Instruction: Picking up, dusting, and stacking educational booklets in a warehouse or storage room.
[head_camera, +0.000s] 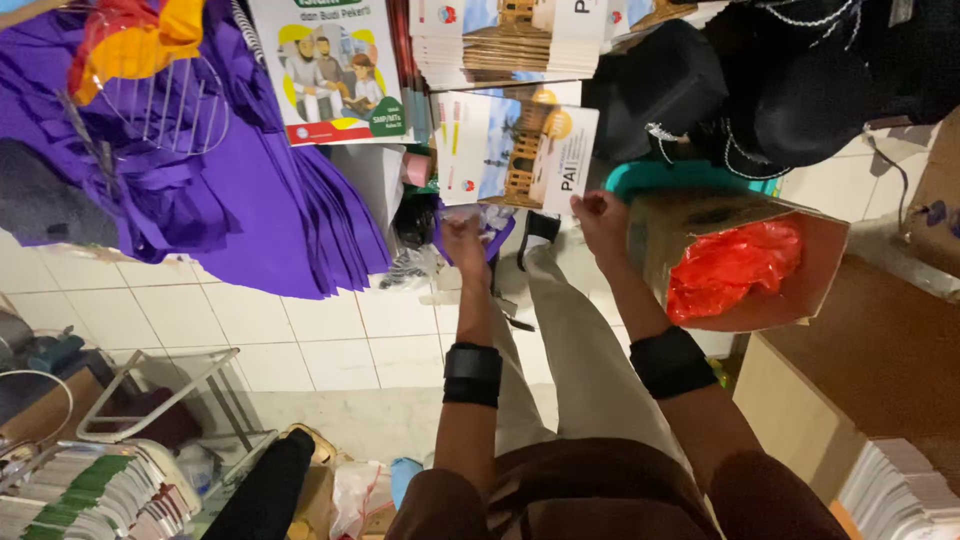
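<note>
Gripping crinkly clear plastic bag (488, 218), left hand (466, 243); right hand (603, 222) fisted nearby.

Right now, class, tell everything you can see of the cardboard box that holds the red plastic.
The cardboard box is brown and open, its mouth facing the camera, with plain creased walls. Crumpled, shiny red plastic fills its inside. It sits beside the right hand, whose forearm passes its edge, below a teal container and dark cloth. Contact with the hand cannot be told.
</note>
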